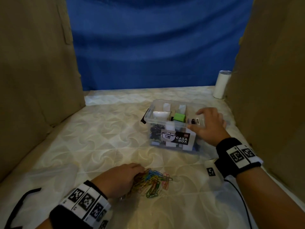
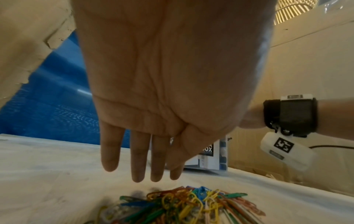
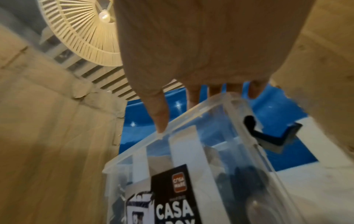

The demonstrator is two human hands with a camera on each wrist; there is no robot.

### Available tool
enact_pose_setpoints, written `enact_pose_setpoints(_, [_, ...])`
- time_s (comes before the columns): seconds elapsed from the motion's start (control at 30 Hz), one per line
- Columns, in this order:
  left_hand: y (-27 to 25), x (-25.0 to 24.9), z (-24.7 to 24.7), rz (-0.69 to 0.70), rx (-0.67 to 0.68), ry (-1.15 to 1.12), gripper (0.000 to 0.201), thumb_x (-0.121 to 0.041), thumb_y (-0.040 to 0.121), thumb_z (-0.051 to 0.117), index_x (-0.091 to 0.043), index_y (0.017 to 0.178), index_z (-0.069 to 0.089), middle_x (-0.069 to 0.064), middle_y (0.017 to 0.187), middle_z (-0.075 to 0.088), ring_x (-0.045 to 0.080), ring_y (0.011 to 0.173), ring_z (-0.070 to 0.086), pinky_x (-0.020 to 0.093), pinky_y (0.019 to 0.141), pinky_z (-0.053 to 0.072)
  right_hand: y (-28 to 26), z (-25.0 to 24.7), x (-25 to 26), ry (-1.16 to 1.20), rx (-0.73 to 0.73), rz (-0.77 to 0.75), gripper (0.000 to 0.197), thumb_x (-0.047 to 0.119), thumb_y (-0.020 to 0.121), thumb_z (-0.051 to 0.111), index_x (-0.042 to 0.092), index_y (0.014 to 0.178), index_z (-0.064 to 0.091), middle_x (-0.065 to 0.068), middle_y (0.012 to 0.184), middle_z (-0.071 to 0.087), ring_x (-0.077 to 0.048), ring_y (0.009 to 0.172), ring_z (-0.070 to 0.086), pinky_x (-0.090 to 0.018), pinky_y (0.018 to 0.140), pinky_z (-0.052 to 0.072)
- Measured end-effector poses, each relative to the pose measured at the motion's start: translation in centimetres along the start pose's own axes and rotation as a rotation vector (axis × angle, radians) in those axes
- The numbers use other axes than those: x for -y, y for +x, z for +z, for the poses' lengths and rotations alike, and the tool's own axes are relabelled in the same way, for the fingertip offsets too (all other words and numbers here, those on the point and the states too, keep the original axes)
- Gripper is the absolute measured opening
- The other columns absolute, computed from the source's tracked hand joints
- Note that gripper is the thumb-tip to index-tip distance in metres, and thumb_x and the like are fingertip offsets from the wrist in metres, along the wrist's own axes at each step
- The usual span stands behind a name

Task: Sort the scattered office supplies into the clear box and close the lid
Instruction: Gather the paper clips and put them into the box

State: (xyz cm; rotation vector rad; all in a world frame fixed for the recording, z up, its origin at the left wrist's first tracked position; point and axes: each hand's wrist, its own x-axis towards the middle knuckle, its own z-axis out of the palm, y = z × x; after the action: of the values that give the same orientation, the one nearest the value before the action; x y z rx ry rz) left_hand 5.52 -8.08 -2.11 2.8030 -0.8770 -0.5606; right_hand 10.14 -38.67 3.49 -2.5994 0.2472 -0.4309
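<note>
The clear box (image 1: 171,128) stands open at centre right, with a white item, a green item (image 1: 179,117) and black clips inside. My right hand (image 1: 208,123) hovers over its right end with fingers spread. In the right wrist view the thumb tip of this hand (image 3: 193,104) touches the rim of the box (image 3: 220,174), and the fingers are straight. A pile of coloured paper clips (image 1: 153,182) lies near the front. My left hand (image 1: 122,177) reaches it from the left. In the left wrist view the straight fingers (image 2: 138,159) hang just above the paper clips (image 2: 187,203).
Cardboard walls (image 1: 33,80) close in both sides and a blue cloth (image 1: 156,47) hangs behind. A white cylinder (image 1: 222,85) stands at the back right. A black cable (image 1: 239,194) runs along the front right. A black latch (image 1: 145,117) sticks out from the box's left end.
</note>
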Motion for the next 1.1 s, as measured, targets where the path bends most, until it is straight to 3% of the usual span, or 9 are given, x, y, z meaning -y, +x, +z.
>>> enact_pose_setpoints(0.13, [-0.3,0.2,0.3,-0.003,0.016,-0.006,0.057,-0.009,0.096,0.035,-0.033,0.148,0.027,-0.009,0.155,0.027,0.013,0.138,0.033,0.03,0.114,0.03,0.5,1.0,-2.2,0.53,0.177,0.52,0.129,0.068,0.056,0.077,0.022,0.152,0.004,-0.008,0.156,0.015,-0.036,0.14,0.023,-0.056,0.107,0.034])
enact_pose_setpoints(0.23, [-0.4,-0.3,0.3,0.01,0.02,0.001,0.057,-0.01,0.096,0.037,-0.032,0.148,0.027,-0.008,0.154,0.029,0.014,0.138,0.034,0.03,0.113,0.031,0.7,2.3,-3.1,1.109,0.356,0.755,0.105,0.059,0.054,0.083,0.026,0.144,0.038,-0.009,0.132,0.042,-0.039,0.119,0.047,-0.061,0.079,0.054])
enact_pose_setpoints(0.37, [-0.3,-0.6,0.2,0.013,0.014,0.012,0.054,-0.013,0.097,0.038,-0.031,0.147,0.029,-0.007,0.152,0.031,0.014,0.136,0.036,0.03,0.112,0.032,1.4,1.6,-2.6,1.22,0.318,0.782,0.043,0.011,0.09,0.06,0.01,0.131,0.047,-0.021,0.141,0.041,-0.044,0.114,0.051,-0.047,0.047,0.057])
enact_pose_setpoints(0.47, [-0.2,-0.6,0.1,0.005,0.026,0.026,0.055,-0.012,0.096,0.038,-0.03,0.147,0.03,-0.006,0.152,0.032,0.015,0.136,0.037,0.03,0.112,0.032,1.9,-0.4,-0.9,1.211,0.276,0.766,0.024,0.004,0.095,0.046,0.005,0.119,0.049,-0.023,0.129,0.052,-0.04,0.104,0.058,-0.051,0.046,0.055])
enact_pose_setpoints(0.67, [-0.6,0.3,-0.2,-0.046,0.06,0.071,0.054,-0.014,0.098,0.039,-0.028,0.149,0.026,-0.005,0.156,0.026,0.016,0.138,0.035,0.031,0.113,0.032,4.4,-8.8,3.9,1.366,0.128,0.488,0.03,-0.006,0.096,0.027,0.01,0.104,0.051,-0.014,0.098,0.052,-0.03,0.085,0.057,-0.041,0.056,0.058])
enact_pose_setpoints(0.77, [-0.5,0.3,-0.1,-0.052,0.058,0.042,0.056,-0.013,0.1,0.033,-0.029,0.151,0.017,-0.006,0.16,0.015,0.017,0.142,0.029,0.03,0.115,0.028,5.6,-11.7,5.2,1.468,-0.008,0.471,0.043,-0.006,0.095,0.03,0.01,0.134,0.035,-0.016,0.126,0.04,-0.037,0.109,0.05,-0.046,0.08,0.056])
enact_pose_setpoints(0.83, [0.2,-0.3,0.1,-0.032,0.042,0.015,0.056,-0.021,0.102,0.032,-0.031,0.152,0.01,-0.007,0.161,0.005,0.018,0.146,0.019,0.031,0.118,0.022,5.5,-12.4,5.3,1.504,-0.049,0.465,0.052,-0.007,0.094,0.033,0.011,0.143,0.028,-0.016,0.142,0.027,-0.04,0.122,0.043,-0.05,0.082,0.055])
enact_pose_setpoints(0.97, [1.4,-3.0,0.9,0.057,0.077,0.103,0.057,-0.038,0.101,0.033,-0.039,0.151,0.006,-0.01,0.161,-0.007,0.021,0.149,0.0,0.044,0.121,0.015,3.5,-10.1,4.7,1.502,0.003,0.491,0.04,-0.007,0.095,0.032,0.012,0.131,0.036,-0.017,0.114,0.037,-0.034,0.1,0.051,-0.051,0.095,0.048])
enact_pose_setpoints(1.1, [1.3,-3.4,2.1,0.049,0.191,0.183,0.058,-0.039,0.1,0.031,-0.039,0.15,0.002,-0.011,0.161,-0.006,0.023,0.149,-0.002,0.053,0.118,0.018,1.3,-5.4,2.8,1.401,0.134,0.595,0.026,-0.004,0.095,0.034,0.011,0.11,0.049,-0.019,0.121,0.051,-0.037,0.112,0.055,-0.048,0.066,0.058])
